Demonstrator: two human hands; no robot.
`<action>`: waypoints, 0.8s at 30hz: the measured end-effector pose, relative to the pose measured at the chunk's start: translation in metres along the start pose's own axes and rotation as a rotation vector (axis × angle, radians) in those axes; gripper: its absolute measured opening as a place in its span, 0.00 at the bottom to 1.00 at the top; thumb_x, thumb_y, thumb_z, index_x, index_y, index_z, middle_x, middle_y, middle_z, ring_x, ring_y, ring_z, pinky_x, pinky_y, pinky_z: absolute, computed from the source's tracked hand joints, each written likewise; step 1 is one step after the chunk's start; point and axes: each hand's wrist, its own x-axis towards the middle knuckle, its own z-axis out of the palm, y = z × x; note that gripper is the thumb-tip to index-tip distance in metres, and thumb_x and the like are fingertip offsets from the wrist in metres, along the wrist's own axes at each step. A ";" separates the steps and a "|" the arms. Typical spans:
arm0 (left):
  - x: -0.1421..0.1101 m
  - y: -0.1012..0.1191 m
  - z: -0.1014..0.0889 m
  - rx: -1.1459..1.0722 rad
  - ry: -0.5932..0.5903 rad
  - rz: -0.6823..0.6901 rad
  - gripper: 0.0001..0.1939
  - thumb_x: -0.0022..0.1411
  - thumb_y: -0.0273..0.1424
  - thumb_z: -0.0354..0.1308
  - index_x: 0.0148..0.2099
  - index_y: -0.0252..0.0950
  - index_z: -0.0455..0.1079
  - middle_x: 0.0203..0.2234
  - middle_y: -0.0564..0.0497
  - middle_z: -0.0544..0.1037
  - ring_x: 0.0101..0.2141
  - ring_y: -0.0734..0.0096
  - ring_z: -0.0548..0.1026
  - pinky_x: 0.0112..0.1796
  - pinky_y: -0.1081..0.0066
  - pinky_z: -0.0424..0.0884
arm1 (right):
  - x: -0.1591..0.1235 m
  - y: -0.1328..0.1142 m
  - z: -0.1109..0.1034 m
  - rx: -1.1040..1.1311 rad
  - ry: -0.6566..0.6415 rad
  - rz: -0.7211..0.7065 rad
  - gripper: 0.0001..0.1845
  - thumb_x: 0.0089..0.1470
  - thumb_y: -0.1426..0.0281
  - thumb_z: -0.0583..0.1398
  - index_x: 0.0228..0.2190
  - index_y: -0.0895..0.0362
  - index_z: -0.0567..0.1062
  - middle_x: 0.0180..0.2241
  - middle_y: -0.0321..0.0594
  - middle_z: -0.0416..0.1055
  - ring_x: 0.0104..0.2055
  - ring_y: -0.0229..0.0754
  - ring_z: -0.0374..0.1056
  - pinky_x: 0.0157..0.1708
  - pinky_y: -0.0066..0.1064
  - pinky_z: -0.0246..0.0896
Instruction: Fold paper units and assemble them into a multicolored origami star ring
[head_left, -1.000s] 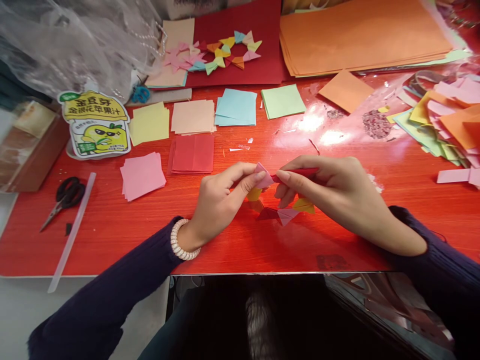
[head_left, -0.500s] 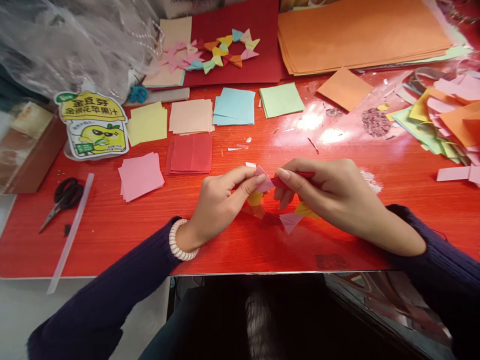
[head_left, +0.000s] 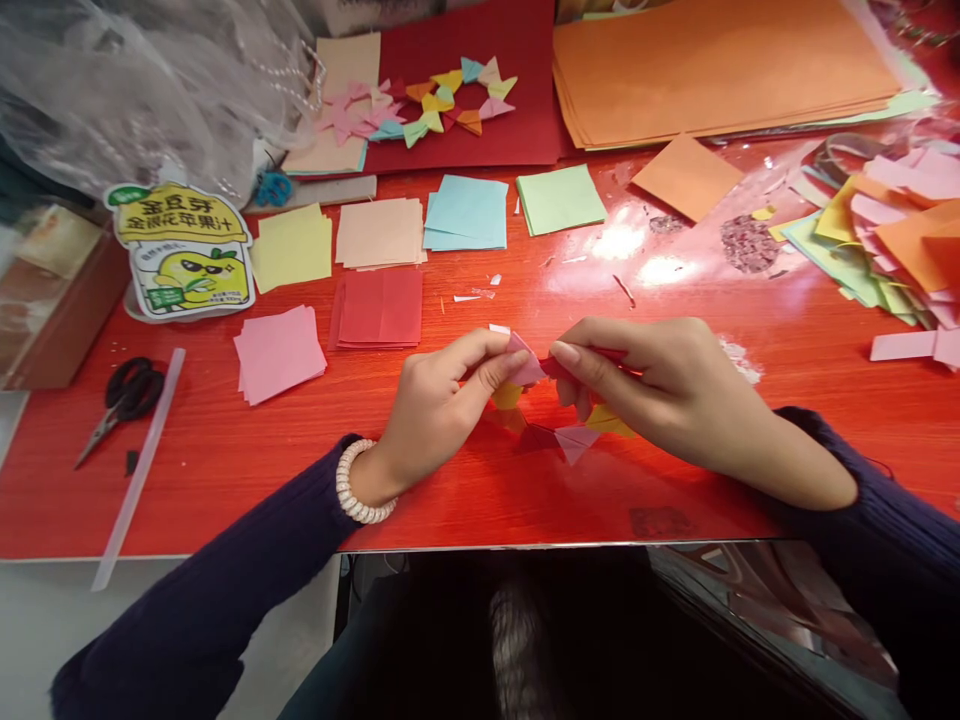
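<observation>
My left hand (head_left: 442, 405) pinches a pink folded paper piece (head_left: 523, 360) at the end of a chain of folded paper units (head_left: 559, 432) in yellow, red and pink. My right hand (head_left: 660, 385) pinches a red folded paper piece (head_left: 600, 356) whose tip meets the pink one. Both hands hover just above the red table (head_left: 465, 480), near its front edge. The chain hangs under my fingers and partly rests on the table.
Stacks of square paper lie behind: pink (head_left: 279, 350), red (head_left: 379, 307), yellow (head_left: 292, 247), beige (head_left: 380, 232), blue (head_left: 466, 211), green (head_left: 560, 198). A finished paper ring (head_left: 442, 105) lies on dark red card. Scissors (head_left: 120, 398) lie at left, orange sheets (head_left: 712, 65) and paper scraps (head_left: 885, 245) at right.
Both hands stay almost in place. The hanging chain has shifted slightly under my fingers, and the red piece's tip has pressed closer to the pink piece.
</observation>
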 end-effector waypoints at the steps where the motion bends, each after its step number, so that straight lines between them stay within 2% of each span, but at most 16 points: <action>1: 0.000 0.000 0.000 0.006 0.002 0.005 0.07 0.62 0.32 0.52 0.34 0.36 0.69 0.27 0.55 0.78 0.28 0.80 0.75 0.33 0.81 0.71 | 0.000 0.000 0.000 0.001 -0.005 0.006 0.12 0.59 0.74 0.52 0.25 0.60 0.69 0.20 0.34 0.69 0.19 0.29 0.61 0.19 0.21 0.53; 7: 0.000 -0.002 0.000 0.037 0.002 0.036 0.07 0.62 0.32 0.53 0.35 0.36 0.70 0.26 0.55 0.78 0.28 0.79 0.76 0.31 0.80 0.71 | 0.000 0.000 0.001 0.024 -0.003 0.026 0.13 0.60 0.72 0.52 0.25 0.59 0.69 0.21 0.35 0.69 0.19 0.31 0.62 0.20 0.23 0.54; 11: -0.001 0.002 -0.002 0.041 -0.020 0.082 0.05 0.62 0.31 0.53 0.36 0.36 0.68 0.28 0.54 0.78 0.29 0.78 0.76 0.32 0.79 0.73 | -0.004 0.001 0.002 -0.029 0.061 -0.028 0.10 0.61 0.72 0.51 0.29 0.59 0.69 0.22 0.34 0.70 0.20 0.31 0.64 0.21 0.23 0.56; 14: -0.001 0.007 -0.007 0.139 0.002 0.258 0.02 0.59 0.27 0.56 0.37 0.36 0.67 0.31 0.54 0.77 0.29 0.79 0.76 0.32 0.80 0.74 | -0.007 -0.001 0.002 -0.157 0.104 -0.143 0.07 0.60 0.71 0.52 0.34 0.59 0.70 0.26 0.36 0.72 0.24 0.34 0.67 0.23 0.25 0.58; 17: 0.000 0.009 -0.015 0.284 0.046 0.469 0.08 0.58 0.23 0.57 0.40 0.38 0.67 0.33 0.54 0.77 0.34 0.78 0.76 0.36 0.78 0.74 | -0.010 0.000 0.000 -0.232 0.121 -0.267 0.06 0.59 0.71 0.54 0.39 0.56 0.69 0.32 0.37 0.73 0.29 0.37 0.69 0.29 0.28 0.63; 21: 0.000 0.004 -0.023 0.437 0.021 0.716 0.12 0.57 0.20 0.56 0.44 0.37 0.66 0.38 0.50 0.76 0.42 0.72 0.75 0.42 0.71 0.74 | -0.011 0.006 -0.003 -0.240 0.106 -0.452 0.12 0.57 0.78 0.54 0.41 0.52 0.69 0.37 0.36 0.74 0.35 0.38 0.69 0.39 0.32 0.65; 24: 0.001 0.001 -0.026 0.601 0.077 0.862 0.12 0.55 0.22 0.59 0.42 0.36 0.67 0.38 0.49 0.75 0.42 0.70 0.74 0.43 0.69 0.74 | -0.010 0.010 -0.006 -0.308 0.082 -0.526 0.12 0.57 0.77 0.53 0.39 0.50 0.71 0.40 0.36 0.74 0.40 0.40 0.69 0.42 0.35 0.65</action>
